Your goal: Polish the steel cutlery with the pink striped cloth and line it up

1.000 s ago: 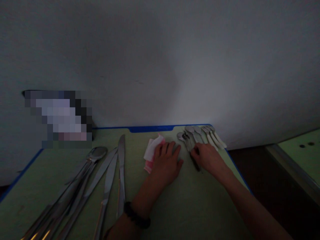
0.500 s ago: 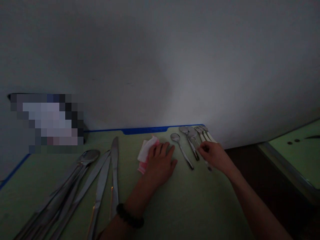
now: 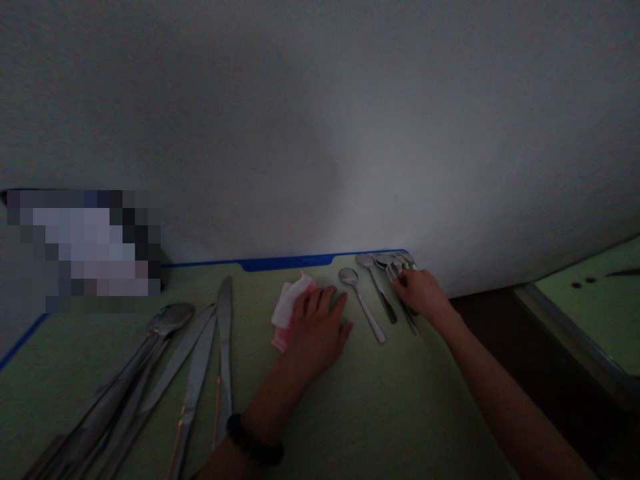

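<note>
Worktop (image 3: 380,407), pale green, edged with blue trim (image 3: 287,263) that widens into a tab midway along the far side. Wall (image 3: 395,147), plain greyish white, directly behind; faint scuffs (image 3: 257,171) above the tab. Pixelated object (image 3: 90,247), dark-bordered, at far left against the wall; identity obscured. Second green surface (image 3: 595,307), right, beyond a dark gap (image 3: 505,333), bearing two round dark spots (image 3: 577,285) and one elongated dark mark (image 3: 623,273).

Small spoon (image 3: 367,312) and fork (image 3: 393,271) — smooth metal, spoon bowl glossy. Knives (image 3: 225,347): smooth metal, dull sheen. Cloth (image 3: 291,303): matt, soft-looking fabric. Tabletop (image 3: 360,413) — smooth, matt. Wall (image 3: 250,120): matt.
</note>
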`<state>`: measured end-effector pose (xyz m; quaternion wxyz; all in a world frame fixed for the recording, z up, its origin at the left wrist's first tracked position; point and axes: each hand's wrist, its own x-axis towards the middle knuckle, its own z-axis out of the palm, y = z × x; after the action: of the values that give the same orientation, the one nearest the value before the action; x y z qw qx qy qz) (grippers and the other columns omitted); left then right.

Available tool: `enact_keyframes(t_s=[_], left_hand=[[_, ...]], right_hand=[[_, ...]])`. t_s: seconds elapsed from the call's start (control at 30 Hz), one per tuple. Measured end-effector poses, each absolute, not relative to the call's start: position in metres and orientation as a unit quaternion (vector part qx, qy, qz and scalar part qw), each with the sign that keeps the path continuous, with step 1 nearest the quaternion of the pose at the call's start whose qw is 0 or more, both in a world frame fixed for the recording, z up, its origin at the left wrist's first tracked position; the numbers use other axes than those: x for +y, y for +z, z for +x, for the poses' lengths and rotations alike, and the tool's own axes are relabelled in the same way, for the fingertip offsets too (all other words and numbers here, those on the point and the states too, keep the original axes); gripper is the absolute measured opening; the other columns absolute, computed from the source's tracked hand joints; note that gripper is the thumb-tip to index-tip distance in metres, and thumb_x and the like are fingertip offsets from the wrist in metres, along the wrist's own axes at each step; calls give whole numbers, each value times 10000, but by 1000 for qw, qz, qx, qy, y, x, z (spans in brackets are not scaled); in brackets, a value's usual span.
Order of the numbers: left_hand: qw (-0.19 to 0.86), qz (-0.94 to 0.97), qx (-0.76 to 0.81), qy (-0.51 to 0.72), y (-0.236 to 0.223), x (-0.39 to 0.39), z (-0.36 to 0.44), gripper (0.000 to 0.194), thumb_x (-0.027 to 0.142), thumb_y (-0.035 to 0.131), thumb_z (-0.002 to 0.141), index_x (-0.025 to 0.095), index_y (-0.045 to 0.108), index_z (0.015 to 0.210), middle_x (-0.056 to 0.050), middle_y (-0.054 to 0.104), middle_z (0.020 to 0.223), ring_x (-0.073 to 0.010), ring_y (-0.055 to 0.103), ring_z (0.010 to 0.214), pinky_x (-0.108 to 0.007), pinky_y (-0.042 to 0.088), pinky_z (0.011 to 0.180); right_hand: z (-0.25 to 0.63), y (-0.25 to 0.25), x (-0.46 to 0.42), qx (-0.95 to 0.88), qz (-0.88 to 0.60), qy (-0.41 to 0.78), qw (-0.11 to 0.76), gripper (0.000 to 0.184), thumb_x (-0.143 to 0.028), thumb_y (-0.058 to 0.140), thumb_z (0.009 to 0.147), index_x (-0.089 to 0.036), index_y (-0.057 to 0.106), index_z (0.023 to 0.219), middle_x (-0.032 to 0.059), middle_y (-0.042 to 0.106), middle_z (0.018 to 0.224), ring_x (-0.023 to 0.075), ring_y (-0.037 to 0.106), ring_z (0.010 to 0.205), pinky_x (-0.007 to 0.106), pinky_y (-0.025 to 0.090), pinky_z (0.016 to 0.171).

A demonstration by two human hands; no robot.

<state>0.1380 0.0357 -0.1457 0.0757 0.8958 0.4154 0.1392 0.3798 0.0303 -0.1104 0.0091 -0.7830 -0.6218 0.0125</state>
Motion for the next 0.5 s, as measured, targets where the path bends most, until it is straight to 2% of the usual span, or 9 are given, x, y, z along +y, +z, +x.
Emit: enact_keyframes(t_s=[0.23,0.5], left_hand=[[73,895,419,137,-146,36,138,447,387,435,864,227,436,1281,-79,432,1338,-289,331,1249,-472,210,1047],[77,896,416,136,-145,36,137,449,387,438,862,221,436,1279,-85,432,1335,-291,343,1235,-476,219,1039]], right_hand=[[376,-115,35,-616,-787,-11,-36,343,-363,403,846,-145,667,830,142,693,829,259,641,810,329,434,705],[368,-110,35,-611,-791,-25,-34,366,-345,367,873,-140,668,841,139,695,854,239,641,822,317,430,730]])
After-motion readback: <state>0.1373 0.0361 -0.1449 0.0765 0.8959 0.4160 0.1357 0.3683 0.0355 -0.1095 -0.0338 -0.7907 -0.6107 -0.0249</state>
